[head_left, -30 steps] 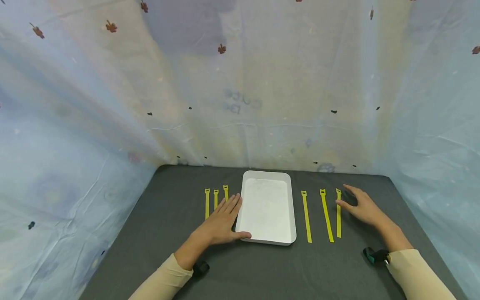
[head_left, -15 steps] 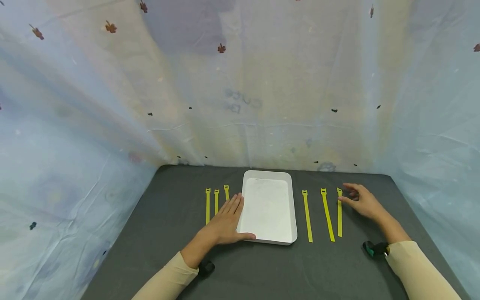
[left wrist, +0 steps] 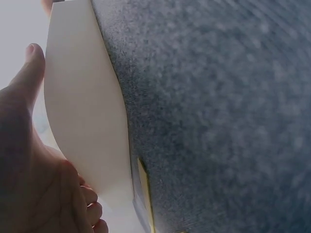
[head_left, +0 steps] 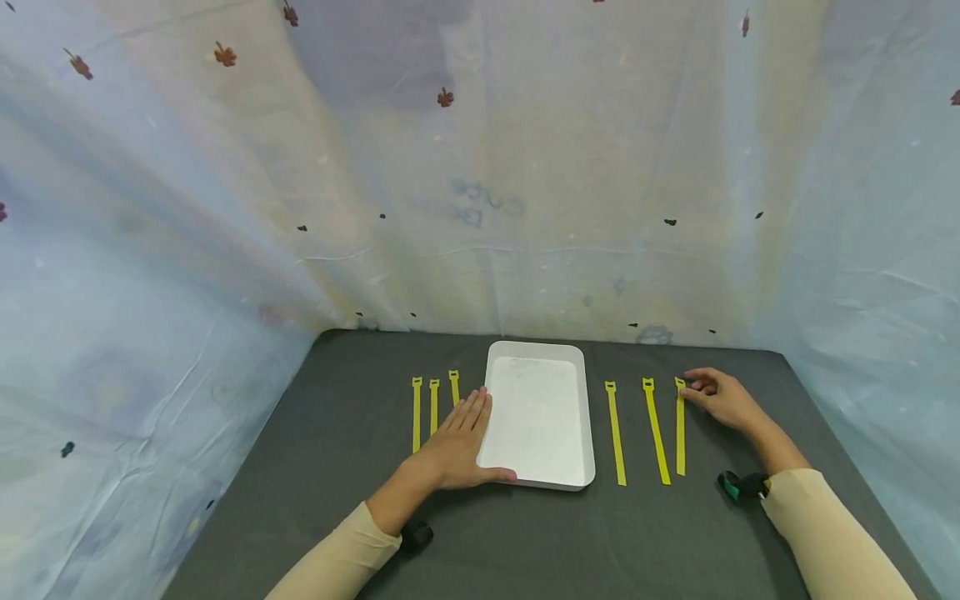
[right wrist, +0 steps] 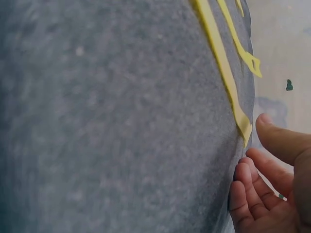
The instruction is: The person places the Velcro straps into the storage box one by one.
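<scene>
My left hand (head_left: 453, 457) rests on left side of white tray (head_left: 536, 417), fingers straight, thumb spread; my right hand (head_left: 722, 402) at far end of rightmost yellow strap (head_left: 680, 442), thumb and fingers apart; two yellow straps (head_left: 617, 437) right of tray, three others (head_left: 416, 417) left, all on table (head_left: 600, 550)

In the head view, the left hand (head_left: 457, 454) is hiding the lower ends of the left straps (head_left: 417, 412), while the right hand (head_left: 726, 403) is showing too small to tell whether it is touching the outermost right strap (head_left: 680, 442). The wrist views are cutting off both hands, the table cloth (left wrist: 223, 121) is blurring, and the top edge of the right wrist view is cropping the straps.
</scene>
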A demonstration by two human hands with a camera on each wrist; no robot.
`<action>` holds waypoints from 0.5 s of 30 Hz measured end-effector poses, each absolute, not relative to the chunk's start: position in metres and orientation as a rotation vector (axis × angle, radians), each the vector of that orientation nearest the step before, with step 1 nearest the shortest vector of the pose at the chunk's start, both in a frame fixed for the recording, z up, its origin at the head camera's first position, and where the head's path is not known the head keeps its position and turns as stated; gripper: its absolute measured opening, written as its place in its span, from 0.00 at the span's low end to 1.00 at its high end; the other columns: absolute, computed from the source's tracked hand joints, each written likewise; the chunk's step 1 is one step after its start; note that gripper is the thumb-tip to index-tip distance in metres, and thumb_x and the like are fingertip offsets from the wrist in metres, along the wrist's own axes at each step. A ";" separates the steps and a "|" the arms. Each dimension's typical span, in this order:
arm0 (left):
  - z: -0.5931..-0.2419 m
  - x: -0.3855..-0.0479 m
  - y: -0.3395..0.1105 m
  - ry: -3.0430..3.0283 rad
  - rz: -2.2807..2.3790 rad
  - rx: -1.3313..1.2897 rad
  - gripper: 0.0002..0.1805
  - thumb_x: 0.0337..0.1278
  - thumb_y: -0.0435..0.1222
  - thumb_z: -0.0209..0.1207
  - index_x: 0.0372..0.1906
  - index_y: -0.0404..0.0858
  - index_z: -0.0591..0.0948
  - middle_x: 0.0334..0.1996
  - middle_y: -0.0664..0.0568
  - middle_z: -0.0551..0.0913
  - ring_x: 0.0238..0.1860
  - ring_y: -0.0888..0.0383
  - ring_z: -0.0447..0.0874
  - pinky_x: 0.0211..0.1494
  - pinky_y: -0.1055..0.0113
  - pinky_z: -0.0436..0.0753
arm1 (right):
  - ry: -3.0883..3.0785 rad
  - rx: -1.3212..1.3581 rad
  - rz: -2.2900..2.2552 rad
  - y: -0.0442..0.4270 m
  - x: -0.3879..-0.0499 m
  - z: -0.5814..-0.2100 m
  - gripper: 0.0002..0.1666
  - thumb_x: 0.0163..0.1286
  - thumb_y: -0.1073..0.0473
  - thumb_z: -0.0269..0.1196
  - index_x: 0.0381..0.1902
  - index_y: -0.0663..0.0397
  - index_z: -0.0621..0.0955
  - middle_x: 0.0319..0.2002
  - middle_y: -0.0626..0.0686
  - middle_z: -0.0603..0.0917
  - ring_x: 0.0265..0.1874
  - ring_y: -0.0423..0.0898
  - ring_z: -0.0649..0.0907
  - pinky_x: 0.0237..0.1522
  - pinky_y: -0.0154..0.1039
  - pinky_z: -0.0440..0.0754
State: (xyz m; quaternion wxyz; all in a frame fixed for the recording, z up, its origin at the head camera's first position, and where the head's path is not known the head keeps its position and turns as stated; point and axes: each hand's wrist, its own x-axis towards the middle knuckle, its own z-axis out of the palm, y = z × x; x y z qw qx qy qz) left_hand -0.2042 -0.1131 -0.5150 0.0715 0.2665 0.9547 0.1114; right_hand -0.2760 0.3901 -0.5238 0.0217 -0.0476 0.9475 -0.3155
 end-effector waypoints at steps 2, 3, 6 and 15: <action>-0.514 -0.204 -0.112 2.871 0.332 0.801 0.74 0.56 0.80 0.58 0.87 0.32 0.43 0.88 0.40 0.41 0.88 0.44 0.37 0.88 0.48 0.47 | 2.926 -0.153 -0.991 0.389 -0.277 -0.524 0.29 0.83 0.53 0.64 0.66 0.75 0.76 0.50 0.67 0.81 0.47 0.61 0.82 0.45 0.55 0.81; -0.513 -0.204 -0.112 2.872 0.335 0.804 0.74 0.56 0.80 0.59 0.87 0.32 0.44 0.88 0.39 0.42 0.88 0.44 0.37 0.88 0.48 0.47 | 2.922 -0.156 -0.995 0.389 -0.277 -0.524 0.29 0.83 0.53 0.64 0.66 0.75 0.76 0.49 0.67 0.81 0.46 0.60 0.82 0.45 0.55 0.80; -0.511 -0.203 -0.111 2.874 0.328 0.811 0.74 0.56 0.79 0.59 0.87 0.31 0.44 0.88 0.39 0.42 0.88 0.43 0.38 0.88 0.48 0.49 | 2.907 -0.141 -1.007 0.387 -0.279 -0.524 0.28 0.83 0.54 0.64 0.65 0.75 0.76 0.48 0.65 0.80 0.45 0.57 0.81 0.45 0.53 0.79; -0.513 -0.205 -0.109 2.894 0.270 0.797 0.76 0.53 0.81 0.59 0.87 0.31 0.44 0.88 0.38 0.42 0.88 0.42 0.40 0.88 0.47 0.50 | 2.873 -0.077 -1.038 0.385 -0.285 -0.525 0.24 0.80 0.58 0.67 0.60 0.74 0.76 0.44 0.62 0.77 0.40 0.54 0.78 0.39 0.46 0.76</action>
